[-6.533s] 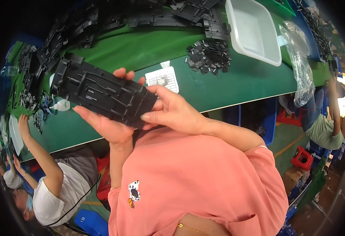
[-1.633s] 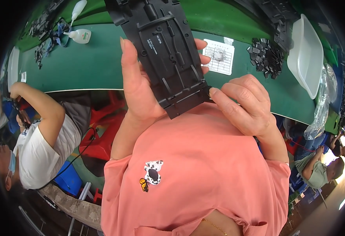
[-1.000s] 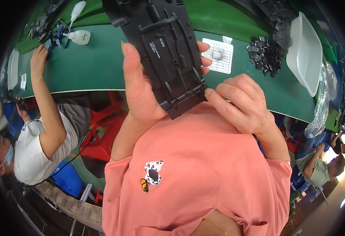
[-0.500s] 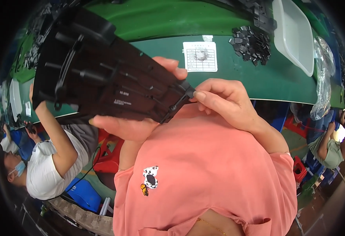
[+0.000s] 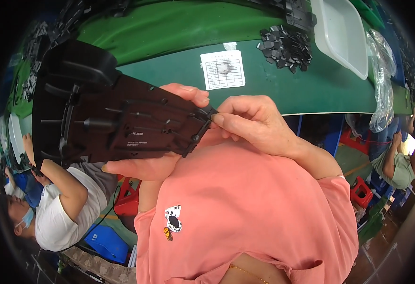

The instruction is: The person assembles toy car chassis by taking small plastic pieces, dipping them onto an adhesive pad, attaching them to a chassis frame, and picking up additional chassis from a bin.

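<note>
A large black moulded plastic part [image 5: 122, 118], wide at the left and narrowing to the right, is held up in front of my chest. My left hand [image 5: 146, 165] grips it from below and behind, thumb along the near edge and fingertips showing over the far edge. At the narrow end, my right hand [image 5: 257, 123] is closed in a pinch, thumb and index finger pressed at the corner. A small black piece [image 5: 209, 112] shows at that corner beside the thumb; the fingers hide much of it.
A printed sheet [image 5: 222, 70] lies on the green table [image 5: 333, 94]. Behind it are a heap of small black pieces [image 5: 285, 48] and a white plastic tub [image 5: 342, 40]. Crumpled clear plastic [image 5: 382, 87] hangs at the table's right edge. A person in white [image 5: 65, 208] works at the left.
The black plastic part has moved left, its wide end has lowered, and it looks flatter. My right hand has followed its narrow end, still pinching there. The table view has shifted slightly left.
</note>
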`<state>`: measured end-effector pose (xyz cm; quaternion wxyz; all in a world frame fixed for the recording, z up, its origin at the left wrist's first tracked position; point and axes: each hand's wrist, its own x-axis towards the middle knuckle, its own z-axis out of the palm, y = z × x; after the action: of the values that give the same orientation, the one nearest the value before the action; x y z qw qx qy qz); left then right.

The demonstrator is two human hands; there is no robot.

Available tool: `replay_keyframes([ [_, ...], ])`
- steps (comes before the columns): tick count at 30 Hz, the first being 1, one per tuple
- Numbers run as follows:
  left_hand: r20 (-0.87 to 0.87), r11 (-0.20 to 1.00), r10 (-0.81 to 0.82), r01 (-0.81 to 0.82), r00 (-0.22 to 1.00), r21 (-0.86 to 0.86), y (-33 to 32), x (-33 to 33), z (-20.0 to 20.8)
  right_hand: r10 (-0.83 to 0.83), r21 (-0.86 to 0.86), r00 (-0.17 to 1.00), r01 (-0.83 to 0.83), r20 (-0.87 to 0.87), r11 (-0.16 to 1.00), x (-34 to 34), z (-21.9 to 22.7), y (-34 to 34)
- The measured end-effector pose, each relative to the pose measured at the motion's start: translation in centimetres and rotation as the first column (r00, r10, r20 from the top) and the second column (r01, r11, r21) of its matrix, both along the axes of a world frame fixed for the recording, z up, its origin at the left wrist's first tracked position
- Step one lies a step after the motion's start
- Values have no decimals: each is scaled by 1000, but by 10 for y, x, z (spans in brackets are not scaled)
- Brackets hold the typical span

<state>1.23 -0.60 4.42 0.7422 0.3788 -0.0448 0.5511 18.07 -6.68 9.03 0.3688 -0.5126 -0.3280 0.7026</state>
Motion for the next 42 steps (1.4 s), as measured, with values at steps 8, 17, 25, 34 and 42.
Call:
replay_keyframes([
  [8,-129,988,-10,-10,992,-154,-4,-8,5,-13,33,1000,13,4,999,-2,-13,-1],
  [17,36,879,-1,19,999,-477,25,-15,-16,-383,602,612,-195,692,775,71,-13,15],
  [25,16,803,-28,32,999,-595,30,-13,-34,-511,589,332,-203,793,782,108,-31,60],
  [34,18,779,-23,29,1000,-627,29,-12,-34,-344,391,187,-403,920,827,112,-41,77],
  [42,-34,759,-11,-13,999,-651,28,-16,-32,-475,570,396,-166,786,805,113,-23,61],
])
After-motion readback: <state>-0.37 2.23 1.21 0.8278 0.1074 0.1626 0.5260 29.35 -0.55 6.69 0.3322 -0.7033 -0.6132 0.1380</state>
